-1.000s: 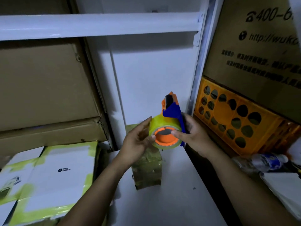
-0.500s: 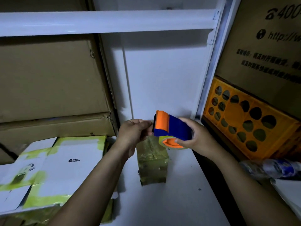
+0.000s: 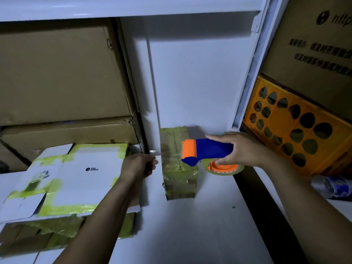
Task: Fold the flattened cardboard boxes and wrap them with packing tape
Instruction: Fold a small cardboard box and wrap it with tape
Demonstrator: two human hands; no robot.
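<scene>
- Gripping the blue and orange tape gun (image 3: 207, 152) with the right hand (image 3: 245, 149), fingers curled round the handle, with the roll of tape (image 3: 224, 167) hanging under it.
- Pinching the loose end of a clear strip of tape (image 3: 167, 154) with the left hand (image 3: 139, 166), fingers curled tight.
- Holding the two hands apart, with the strip pulled out flat between them.
- Standing on the white shelf (image 3: 190, 225), right under that strip: one small box (image 3: 177, 172), folded up and covered in shiny yellowish tape.
- Looks nearly done, that one; likely getting one more band of tape across the top.
- Hard to tell whether the strip is touching the box yet or just above it.
- Lying in a pile to the left: flat boxes (image 3: 82, 174), white with yellow-green edges, not folded at all.
- Under that pile, maybe more taped-up packs; too dark to be sure.
- Left to do, most likely: press the strip down, cut it off, then fold the flat ones and tape them too.
- So just a small part finished, with plenty more to go.
- Off to the side, not part of the job: an orange crate (image 3: 295, 134) and a plastic bottle (image 3: 331, 185).
</scene>
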